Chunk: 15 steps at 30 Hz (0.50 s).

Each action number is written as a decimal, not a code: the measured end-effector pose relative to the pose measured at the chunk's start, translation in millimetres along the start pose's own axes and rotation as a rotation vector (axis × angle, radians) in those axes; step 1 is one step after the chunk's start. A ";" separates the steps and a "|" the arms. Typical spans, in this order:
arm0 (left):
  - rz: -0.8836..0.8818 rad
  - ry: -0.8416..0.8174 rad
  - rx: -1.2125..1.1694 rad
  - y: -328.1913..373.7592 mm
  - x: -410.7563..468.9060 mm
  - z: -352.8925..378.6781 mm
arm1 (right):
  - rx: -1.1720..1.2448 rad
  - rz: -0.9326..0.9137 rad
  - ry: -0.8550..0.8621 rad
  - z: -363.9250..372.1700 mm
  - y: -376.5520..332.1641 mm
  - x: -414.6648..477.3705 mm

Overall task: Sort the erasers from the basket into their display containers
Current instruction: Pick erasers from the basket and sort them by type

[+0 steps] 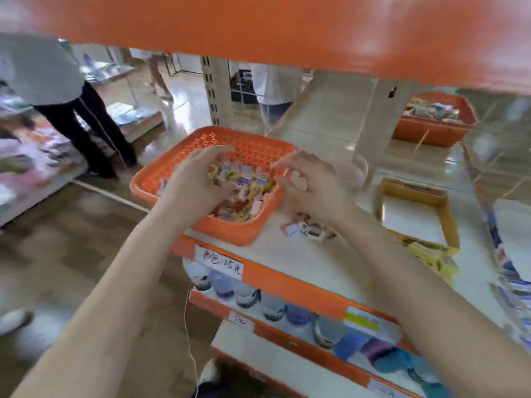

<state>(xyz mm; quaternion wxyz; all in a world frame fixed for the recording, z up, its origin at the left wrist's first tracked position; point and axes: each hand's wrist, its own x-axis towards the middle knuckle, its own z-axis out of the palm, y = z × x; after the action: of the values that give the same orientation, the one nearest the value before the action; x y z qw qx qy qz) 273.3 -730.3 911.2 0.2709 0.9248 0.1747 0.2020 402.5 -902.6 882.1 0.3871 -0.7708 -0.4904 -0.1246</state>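
Erasers (244, 185) fill the basket (161, 173) on the shelf (316, 259), right under the left hand (195, 179), whose fingers curl into them; I cannot tell whether it grips any. The right hand (316, 191), at the basket's right rim, holds a pale eraser (298, 179). The box (442, 208) lies further right, nearer that hand.

Showing bright, even indoor light. Glaring in white streaks off the glossy floor (181, 107) at the back and washing out the pale shelf (287, 251) surface. Casting only soft, faint shade beneath the right hand (313, 182). Smearing with motion blur throughout: melting the erasers (244, 185) into coloured patches, softening the left hand (195, 179), leaving the label (219, 262) writing barely legible. Breaking into blocky compression steps along the orange upper shelf (287, 27). Bowing straight lines outward toward the edges and stretching both forearms at the bottom corners.
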 end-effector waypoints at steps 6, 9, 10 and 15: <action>-0.072 0.021 0.047 -54.6 1.0 -37.7 | -0.043 0.051 -0.208 34.1 -13.2 44.7; -0.043 -0.016 0.078 -65.4 7.4 -40.4 | -0.077 0.130 -0.256 37.8 -13.0 59.9; -0.026 -0.052 0.087 -66.2 10.8 -39.4 | -0.092 0.152 -0.286 38.0 -12.3 63.4; 0.091 -0.372 0.289 -72.7 50.7 -28.7 | -0.346 0.204 -0.642 53.0 -6.7 82.7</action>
<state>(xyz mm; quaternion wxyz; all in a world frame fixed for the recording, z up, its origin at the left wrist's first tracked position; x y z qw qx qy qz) 287.7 -638.4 906.0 0.1538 0.9822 0.1071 0.0130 427.2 -808.5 897.1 0.0883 -0.8694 -0.4792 0.0815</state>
